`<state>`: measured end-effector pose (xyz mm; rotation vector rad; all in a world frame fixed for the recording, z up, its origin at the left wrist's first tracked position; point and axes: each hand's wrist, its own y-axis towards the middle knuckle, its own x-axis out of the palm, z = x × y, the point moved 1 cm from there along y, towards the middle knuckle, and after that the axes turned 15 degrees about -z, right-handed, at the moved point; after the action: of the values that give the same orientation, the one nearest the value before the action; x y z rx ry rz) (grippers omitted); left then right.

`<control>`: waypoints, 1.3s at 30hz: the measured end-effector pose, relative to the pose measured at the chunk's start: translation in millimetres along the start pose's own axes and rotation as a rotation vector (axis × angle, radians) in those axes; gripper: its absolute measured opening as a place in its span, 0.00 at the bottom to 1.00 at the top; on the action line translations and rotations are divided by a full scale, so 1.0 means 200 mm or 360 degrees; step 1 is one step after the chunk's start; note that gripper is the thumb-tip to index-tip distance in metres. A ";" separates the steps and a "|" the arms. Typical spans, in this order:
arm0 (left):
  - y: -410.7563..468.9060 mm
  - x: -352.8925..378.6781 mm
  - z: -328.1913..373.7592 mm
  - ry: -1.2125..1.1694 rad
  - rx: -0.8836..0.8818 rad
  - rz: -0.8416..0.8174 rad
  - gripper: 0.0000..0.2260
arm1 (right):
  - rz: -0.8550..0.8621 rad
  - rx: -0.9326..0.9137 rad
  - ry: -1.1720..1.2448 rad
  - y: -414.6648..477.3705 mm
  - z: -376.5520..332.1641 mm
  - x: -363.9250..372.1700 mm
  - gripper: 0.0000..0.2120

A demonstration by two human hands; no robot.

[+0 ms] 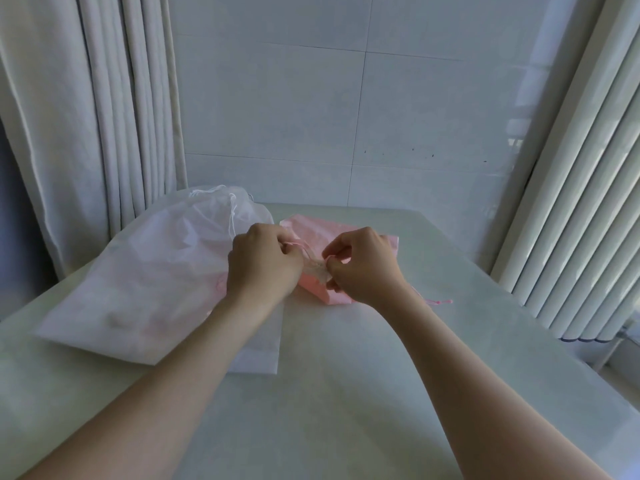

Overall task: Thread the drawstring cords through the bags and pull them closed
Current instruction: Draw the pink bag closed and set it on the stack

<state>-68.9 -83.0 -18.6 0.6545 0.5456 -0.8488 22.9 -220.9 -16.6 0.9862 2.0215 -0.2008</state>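
both hands meet over a pink bag (313, 233) that lies near the middle of the table (346, 393), toward its far edge. the left hand (265, 265) is seen from the back, its fingers curled down onto the bag's bunched edge; what they clamp is hidden under the knuckles. the right hand (365, 268) pinches a crumpled bit of that same edge between thumb and forefinger, the other fingers curled beneath. whether the cord itself is in either grip is too small and blurred to tell. a pink cord (440, 302) shows just right of the right wrist, its knotted end lying on the table; the rest runs behind the wrist.

most of the pink bag is covered by the hands, with only its far part and a near corner showing. touching it on the left lies a large white bag (156, 271), half see-through, its mouth gathered by a white cord (231, 216); faint pink shapes inside are unclear. a flat white sheet (263, 351) sticks out under the left forearm. a curtain (86, 133) hangs at left, a radiator (588, 202) stands at right.
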 end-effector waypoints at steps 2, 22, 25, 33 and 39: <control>0.01 0.02 0.00 0.0066 0.0205 0.0208 0.09 | -0.0081 -0.0051 0.0006 0.00 0.00 0.01 0.11; 0.05 0.17 -0.12 0.0156 0.0703 -0.0349 0.32 | -0.0463 0.0367 0.1593 -0.02 0.00 -0.02 0.13; 0.05 0.17 -0.11 0.0106 0.0750 -0.0395 0.37 | -0.0544 0.0272 0.1269 -0.03 -0.02 0.00 0.06; 0.02 0.18 -0.10 -0.0199 0.0627 -0.0410 0.29 | -0.0340 0.0373 0.2333 0.01 -0.03 -0.04 0.08; 0.04 0.18 -0.07 -0.0316 0.0287 -0.0565 0.05 | 0.0058 0.0397 0.2209 0.04 0.10 -0.09 0.08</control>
<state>-44.9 -88.1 -49.9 0.6371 0.4133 -1.2933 46.6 -234.6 -13.3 1.5415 3.2470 0.3906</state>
